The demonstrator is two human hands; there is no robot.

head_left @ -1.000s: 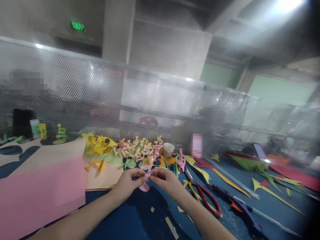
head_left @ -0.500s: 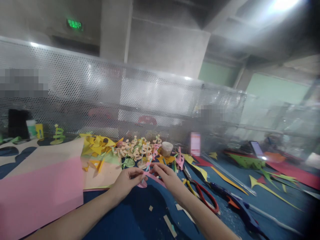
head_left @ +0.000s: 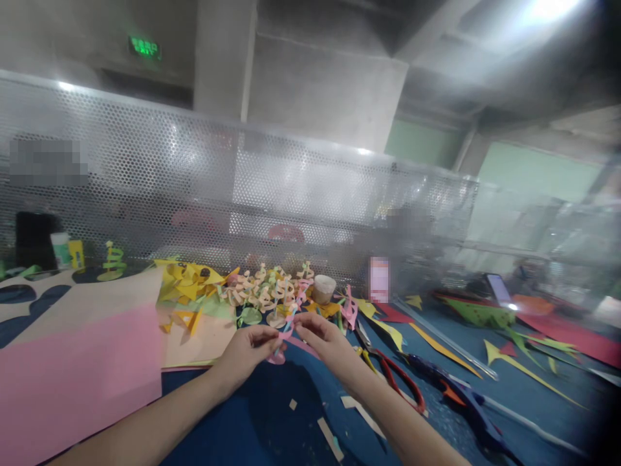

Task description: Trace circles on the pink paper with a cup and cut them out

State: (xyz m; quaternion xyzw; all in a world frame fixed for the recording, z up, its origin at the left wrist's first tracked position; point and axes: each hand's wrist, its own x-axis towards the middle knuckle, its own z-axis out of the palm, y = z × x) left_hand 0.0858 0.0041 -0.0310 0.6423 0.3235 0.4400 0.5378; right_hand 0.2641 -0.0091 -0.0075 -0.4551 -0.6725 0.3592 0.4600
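Hands meet above my blue worktop [head_left: 272, 421]: left hand [head_left: 245, 353] and right hand [head_left: 325, 340] fingers pinching a pink paper strip [head_left: 286, 336], red-handled scissors [head_left: 398, 385] just right of it.

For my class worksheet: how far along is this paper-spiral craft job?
Done: a cluster of finished paper spirals stands behind the hands. In hand: the left hand and right hand pinch a pink paper spiral on a straw. Left: uncut pink paper and tan sheets remain; red scissors lie idle.
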